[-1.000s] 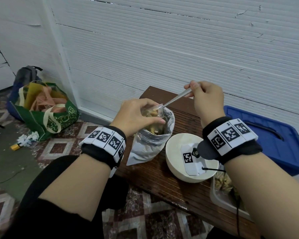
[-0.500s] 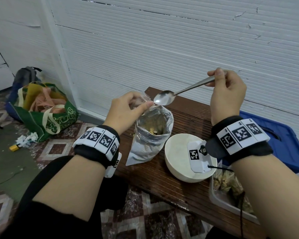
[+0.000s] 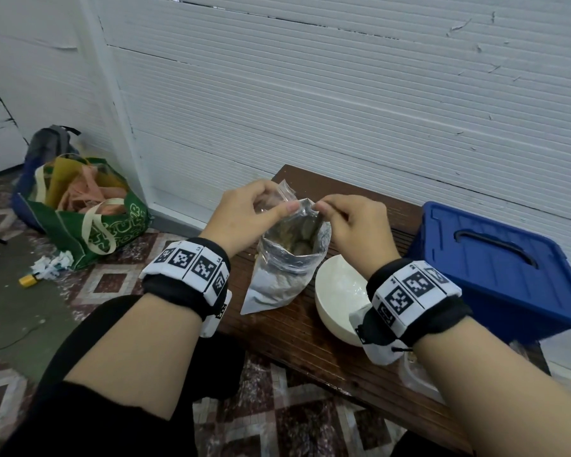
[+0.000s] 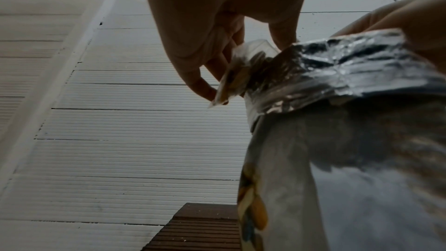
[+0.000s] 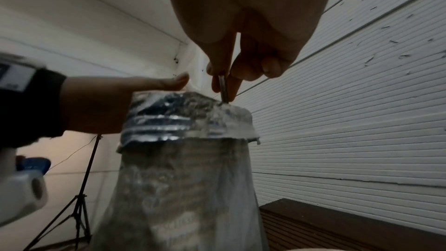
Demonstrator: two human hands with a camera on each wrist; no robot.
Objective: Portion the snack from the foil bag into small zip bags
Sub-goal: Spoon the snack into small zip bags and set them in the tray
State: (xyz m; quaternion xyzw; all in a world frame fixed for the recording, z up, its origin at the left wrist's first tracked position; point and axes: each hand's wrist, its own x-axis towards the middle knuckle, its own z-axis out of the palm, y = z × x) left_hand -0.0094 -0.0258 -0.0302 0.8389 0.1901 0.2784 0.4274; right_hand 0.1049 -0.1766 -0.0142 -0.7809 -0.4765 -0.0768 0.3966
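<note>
A white ribbed wall runs behind a low dark wooden bench [image 3: 314,328], with patterned tiles underfoot. On the bench stands the foil bag [image 3: 279,278], its mouth rolled down into a cuff, presumably so it stays open and upright for scooping.

The left hand [image 3: 244,219] sits at the near-left of that mouth. Its fingers are curled, pinching a small zip bag [image 4: 237,72] just above the cuff; the left wrist view shows the clear plastic caught between the fingertips, some yellowish snack already inside. I would guess it is held right beside the opening so spills fall back into the foil bag.

The right hand [image 3: 356,229] hovers over the far-right of the mouth, thumb and fingers clamped together on a thin metal handle, the spoon [image 5: 224,89], which runs straight down from the fingertips into the foil bag. Its bowl is hidden below the rim, so it looks like a scoop is being loaded.

Below the right wrist sits a white bowl [image 3: 338,291], and beyond that a blue lidded bin [image 3: 495,268]. Off past the left hand, on the floor, slumps a green tote bag [image 3: 89,222].

The risk I see is the zip bag's mouth collapsing before the spoon arrives.
</note>
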